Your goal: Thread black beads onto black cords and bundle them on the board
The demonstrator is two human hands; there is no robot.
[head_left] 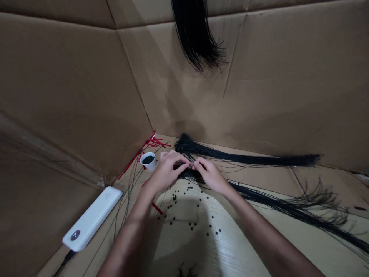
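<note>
Moving left to right, you pass a white power bank (92, 218), a white cup (148, 161) of black beads, then your left hand (165, 173) and right hand (209, 176), fingertips together, pinched on thin black cords (259, 191); keep that pinch small and steady, clear of the loose beads (174, 197).

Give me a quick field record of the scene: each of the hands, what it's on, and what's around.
left hand: fingertips on black strands
right hand: fingertips on the same strands
cup: white cup holding black beads, left of the hands
loose: black beads scattered below the hands
rest: red ribbon scraps, white power bank, cardboard wall
</note>
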